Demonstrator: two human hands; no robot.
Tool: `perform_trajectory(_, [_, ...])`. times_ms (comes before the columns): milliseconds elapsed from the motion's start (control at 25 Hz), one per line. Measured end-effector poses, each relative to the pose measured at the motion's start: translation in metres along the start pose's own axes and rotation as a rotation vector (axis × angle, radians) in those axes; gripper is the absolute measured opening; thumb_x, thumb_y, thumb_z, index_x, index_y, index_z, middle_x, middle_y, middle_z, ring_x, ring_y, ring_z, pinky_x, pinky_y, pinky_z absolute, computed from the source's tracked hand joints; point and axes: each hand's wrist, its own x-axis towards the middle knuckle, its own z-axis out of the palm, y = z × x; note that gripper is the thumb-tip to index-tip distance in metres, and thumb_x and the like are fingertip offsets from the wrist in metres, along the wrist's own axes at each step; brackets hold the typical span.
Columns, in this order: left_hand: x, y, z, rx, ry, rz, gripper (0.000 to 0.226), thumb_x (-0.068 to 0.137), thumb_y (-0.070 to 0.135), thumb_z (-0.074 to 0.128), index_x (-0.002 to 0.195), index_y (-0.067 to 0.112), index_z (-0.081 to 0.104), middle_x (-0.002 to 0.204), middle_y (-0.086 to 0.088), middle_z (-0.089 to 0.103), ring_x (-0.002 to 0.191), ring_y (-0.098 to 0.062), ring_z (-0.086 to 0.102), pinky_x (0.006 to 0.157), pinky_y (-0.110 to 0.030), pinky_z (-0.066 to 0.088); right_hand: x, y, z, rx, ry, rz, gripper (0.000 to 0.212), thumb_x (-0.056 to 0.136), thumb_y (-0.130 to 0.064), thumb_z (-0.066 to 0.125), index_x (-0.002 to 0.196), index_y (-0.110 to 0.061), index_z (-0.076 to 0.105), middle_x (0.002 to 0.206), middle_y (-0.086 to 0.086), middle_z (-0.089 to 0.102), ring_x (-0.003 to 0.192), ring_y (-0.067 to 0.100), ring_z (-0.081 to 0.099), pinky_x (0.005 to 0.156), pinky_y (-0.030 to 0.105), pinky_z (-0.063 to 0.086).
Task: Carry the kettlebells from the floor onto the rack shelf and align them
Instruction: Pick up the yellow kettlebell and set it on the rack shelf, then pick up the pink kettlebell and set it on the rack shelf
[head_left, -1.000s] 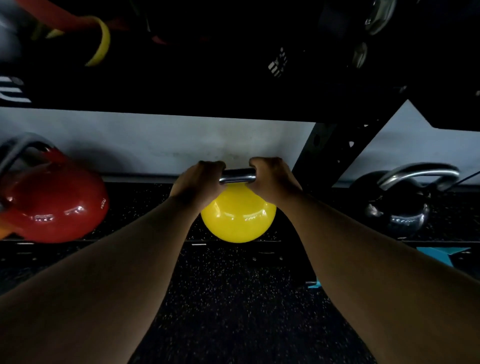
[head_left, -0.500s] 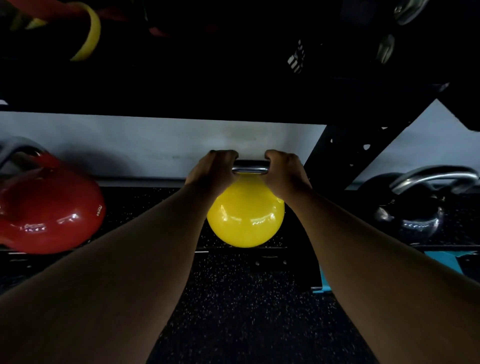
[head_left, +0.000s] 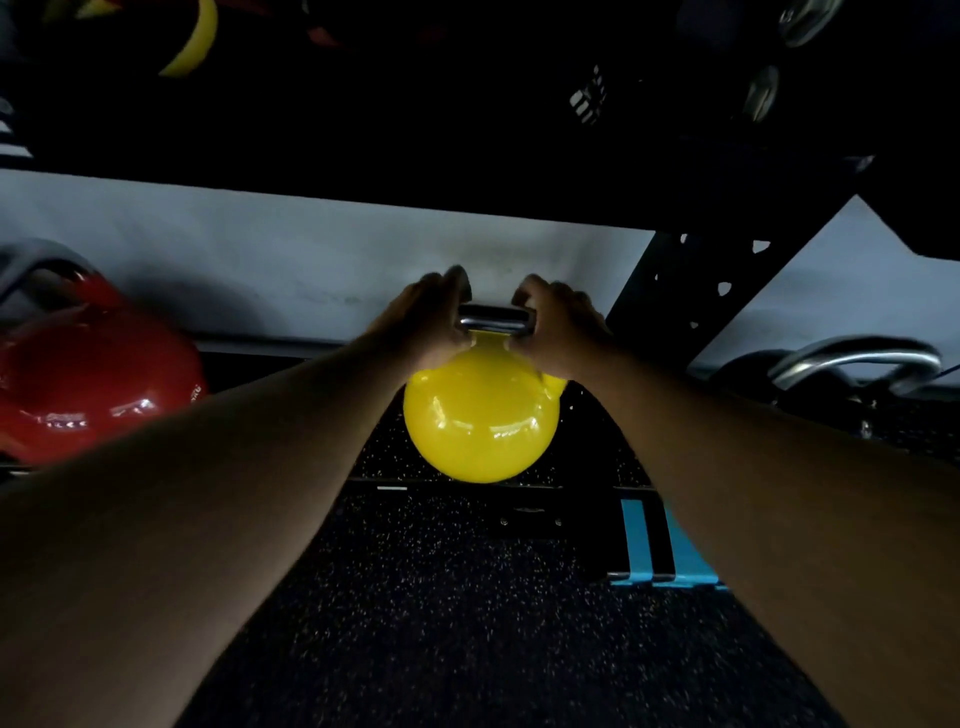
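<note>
1. Yellow kettlebell (head_left: 480, 415) at the middle, round and glossy, over the front edge of the low rack shelf (head_left: 457, 480); contact of its base with the shelf hard to judge.
2. Steel handle (head_left: 493, 321) smooth and shiny, only its middle part visible; both ends covered by the hands.
3. Left hand (head_left: 426, 325) wrapped tight around the left end of the handle, right hand (head_left: 558, 330) closed around the right end; fingertips blurred.
4. Red kettlebell (head_left: 98, 384) on the same shelf to the left, glossy, cut off by the picture's edge, well apart from the yellow one.
5. Dark kettlebell (head_left: 852, 379) with a bright metal handle on the right, body mostly lost in shadow and behind the right forearm.
6. Free shelf room on both sides of the yellow kettlebell; black perforated upright (head_left: 691, 296) slanting just to the right.
7. Upper shelf (head_left: 415, 171) very dark, low above the hands; things on it unclear.
8. Speckled rubber floor (head_left: 441, 623) below; blue piece (head_left: 660, 551) partly hidden by the right arm.
</note>
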Motion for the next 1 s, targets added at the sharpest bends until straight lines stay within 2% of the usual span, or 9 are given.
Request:
perform_trajectory(80, [-0.013, -0.003, -0.006, -0.026, -0.009, -0.021, 0.073, 0.067, 0.030, 0.079, 0.126, 0.028, 0.037, 0.120, -0.010, 0.055, 0.106, -0.030, 0.056, 0.084, -0.044, 0.051, -0.004, -0.001, -0.012, -0.029, -0.021, -0.089, 0.052, 0.077, -0.034, 0.072, 0.124, -0.029, 0.048, 0.123, 0.010, 0.052, 0.116, 0.033, 0.045, 0.090, 0.042, 0.037])
perform_trajectory(160, [-0.034, -0.013, -0.013, 0.004, 0.019, -0.072, 0.084, 0.065, 0.037, 0.078, 0.134, 0.032, 0.031, 0.131, -0.011, 0.050, 0.118, -0.033, 0.049, 0.095, -0.047, 0.042, -0.010, -0.009, -0.019, -0.051, -0.016, -0.189, 0.055, 0.078, -0.040, 0.070, 0.128, -0.031, 0.048, 0.126, 0.008, 0.051, 0.120, 0.032, 0.042, 0.093, 0.041, 0.031])
perform_trajectory(320, [-0.107, -0.044, -0.034, 0.112, 0.055, -0.268, 0.078, 0.068, 0.042, 0.073, 0.136, 0.029, 0.038, 0.138, -0.009, 0.046, 0.129, -0.034, 0.041, 0.104, -0.046, 0.031, -0.029, -0.065, -0.011, -0.094, 0.025, -0.430, 0.043, 0.084, -0.036, 0.064, 0.125, -0.026, 0.056, 0.117, 0.005, 0.057, 0.117, 0.033, 0.047, 0.102, 0.044, 0.032])
perform_trajectory(520, [-0.247, -0.085, -0.057, 0.021, 0.070, -0.582, 0.061, 0.074, 0.037, 0.069, 0.130, 0.031, 0.046, 0.137, -0.004, 0.048, 0.127, -0.028, 0.043, 0.104, -0.044, 0.036, -0.070, -0.162, 0.034, -0.116, -0.165, -0.677, 0.039, 0.085, -0.037, 0.063, 0.122, -0.027, 0.056, 0.116, 0.003, 0.059, 0.116, 0.030, 0.053, 0.101, 0.044, 0.038])
perform_trajectory(720, [-0.487, -0.110, -0.058, -0.059, 0.053, -0.959, 0.049, 0.083, 0.032, 0.061, 0.130, 0.030, 0.049, 0.141, -0.001, 0.044, 0.131, -0.025, 0.039, 0.104, -0.047, 0.037, -0.181, -0.292, 0.109, -0.067, -0.460, -0.938, 0.028, 0.092, -0.034, 0.056, 0.120, -0.030, 0.056, 0.111, -0.003, 0.062, 0.109, 0.022, 0.056, 0.098, 0.040, 0.040])
perform_trajectory(880, [-0.683, -0.096, -0.044, -0.237, 0.215, -1.240, 0.033, 0.086, 0.021, 0.056, 0.117, 0.033, 0.058, 0.121, 0.006, 0.061, 0.108, -0.019, 0.059, 0.095, -0.042, 0.048, -0.311, -0.382, 0.180, -0.123, -0.668, -1.195, 0.027, 0.095, -0.036, 0.052, 0.122, -0.033, 0.053, 0.111, -0.007, 0.061, 0.107, 0.018, 0.055, 0.097, 0.041, 0.039])
perform_trajectory(1000, [-0.837, -0.062, -0.018, -0.338, 0.305, -1.425, 0.021, 0.087, 0.024, 0.056, 0.103, 0.037, 0.060, 0.109, 0.009, 0.064, 0.098, -0.014, 0.061, 0.090, -0.041, 0.052, -0.434, -0.438, 0.227, -0.191, -0.796, -1.364, 0.025, 0.096, -0.036, 0.051, 0.121, -0.034, 0.053, 0.108, -0.010, 0.059, 0.103, 0.014, 0.055, 0.096, 0.040, 0.039])
